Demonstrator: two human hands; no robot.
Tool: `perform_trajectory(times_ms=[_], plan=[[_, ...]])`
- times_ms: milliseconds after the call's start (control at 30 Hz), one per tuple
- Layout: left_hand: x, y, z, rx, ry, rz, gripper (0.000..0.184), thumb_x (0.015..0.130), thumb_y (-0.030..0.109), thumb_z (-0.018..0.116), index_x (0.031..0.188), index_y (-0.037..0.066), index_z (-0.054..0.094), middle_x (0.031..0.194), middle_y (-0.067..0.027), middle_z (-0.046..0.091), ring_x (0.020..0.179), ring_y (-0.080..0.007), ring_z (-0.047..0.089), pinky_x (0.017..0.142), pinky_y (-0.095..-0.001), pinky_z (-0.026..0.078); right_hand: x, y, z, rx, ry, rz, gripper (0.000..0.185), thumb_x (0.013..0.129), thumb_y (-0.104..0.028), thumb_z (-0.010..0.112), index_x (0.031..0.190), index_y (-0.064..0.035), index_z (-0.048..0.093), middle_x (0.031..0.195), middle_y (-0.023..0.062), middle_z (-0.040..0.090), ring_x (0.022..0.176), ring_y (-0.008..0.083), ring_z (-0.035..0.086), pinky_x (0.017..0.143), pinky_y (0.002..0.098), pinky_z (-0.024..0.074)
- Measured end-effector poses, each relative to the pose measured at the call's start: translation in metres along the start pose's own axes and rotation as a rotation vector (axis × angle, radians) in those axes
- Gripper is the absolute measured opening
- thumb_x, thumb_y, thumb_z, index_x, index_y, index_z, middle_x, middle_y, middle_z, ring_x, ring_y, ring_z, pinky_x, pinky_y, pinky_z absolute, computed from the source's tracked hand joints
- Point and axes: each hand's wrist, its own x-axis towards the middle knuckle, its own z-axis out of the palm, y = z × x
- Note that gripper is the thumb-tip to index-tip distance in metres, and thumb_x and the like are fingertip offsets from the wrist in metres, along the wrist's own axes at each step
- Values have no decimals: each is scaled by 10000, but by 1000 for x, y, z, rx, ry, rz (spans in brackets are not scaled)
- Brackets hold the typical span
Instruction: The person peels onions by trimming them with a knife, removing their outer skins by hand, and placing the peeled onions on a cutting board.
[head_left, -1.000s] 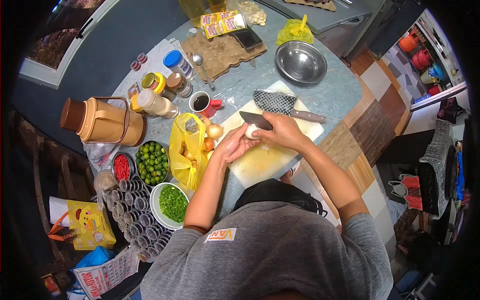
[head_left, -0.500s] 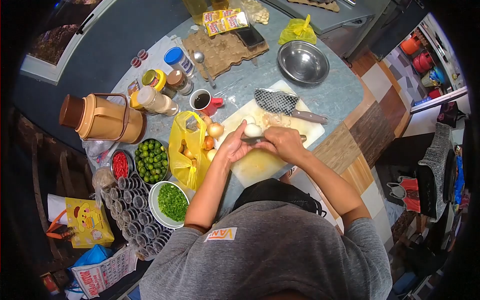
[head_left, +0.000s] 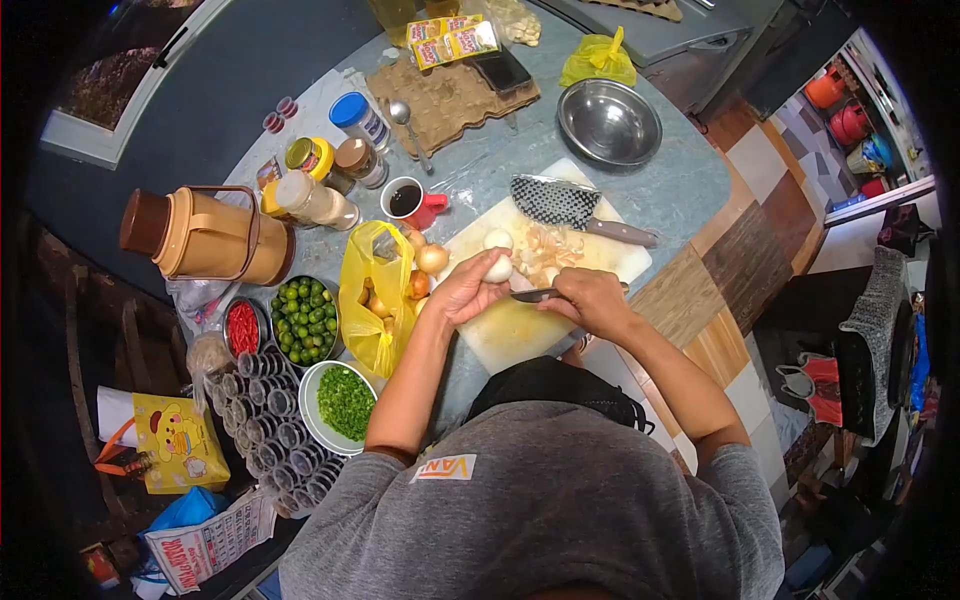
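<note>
Over the white cutting board (head_left: 490, 340), my left hand (head_left: 468, 287) is closed around a peeled white onion (head_left: 500, 268). My right hand (head_left: 597, 300) grips a small knife (head_left: 533, 296), its blade pointing left, just below and right of that onion. A second peeled onion (head_left: 497, 238) lies on the board beyond my left fingers. Loose onion skins (head_left: 548, 245) are heaped near my right hand. A cleaver with a dimpled blade (head_left: 555, 203) lies across the board's far part. Unpeeled onions (head_left: 431, 258) sit left of the board beside a yellow plastic bag (head_left: 372, 325).
A red mug of dark liquid (head_left: 408, 200) stands beyond the onions. Back right is a steel bowl (head_left: 610, 122). Leftward are a bowl of green citrus (head_left: 304, 318), chopped green onions (head_left: 343, 402), red chilies (head_left: 242, 328), lidded cups (head_left: 262, 425) and a tan thermos (head_left: 215, 235).
My right hand has moved right and slightly down with the knife, away from the onion. More onion skins show on the board. My left hand has tilted, still holding the onion.
</note>
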Motion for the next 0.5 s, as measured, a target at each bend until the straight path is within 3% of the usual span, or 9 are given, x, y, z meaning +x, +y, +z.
perform_trajectory(times_ms=[67, 167, 267, 500], plan=[[-1, 9, -9, -65, -46, -66, 345, 945, 299, 547, 1173, 41, 530, 1023, -64, 609, 875, -156, 618, 738, -264, 544, -1, 2, -4, -10, 33, 28, 373, 797, -421, 642, 703, -73, 545, 675, 62, 560, 644, 259, 597, 540, 370, 462], [6, 6, -31, -41, -99, -22, 353, 965, 310, 499, 1144, 10, 548, 988, -128, 607, 794, -197, 642, 689, -245, 559, -2, 7, -10, 11, 82, 134, 372, 793, -404, 660, 705, -61, 543, 670, 75, 563, 631, 269, 596, 538, 373, 456], [-6, 10, -4, 32, 79, 78, 381, 966, 308, 495, 1181, -6, 524, 1026, -156, 594, 798, -225, 644, 682, -254, 564, 0, 13, -8, 44, 114, 232, 380, 794, -397, 669, 713, -49, 541, 677, 91, 573, 623, 287, 591, 537, 381, 450], [-10, 13, -18, -166, 18, 31, 370, 972, 272, 482, 1208, -13, 493, 1051, -177, 595, 826, -237, 646, 674, -252, 567, 6, 25, -5, -30, 114, 318, 408, 809, -420, 657, 734, -37, 541, 694, 120, 581, 642, 323, 585, 551, 399, 444]])
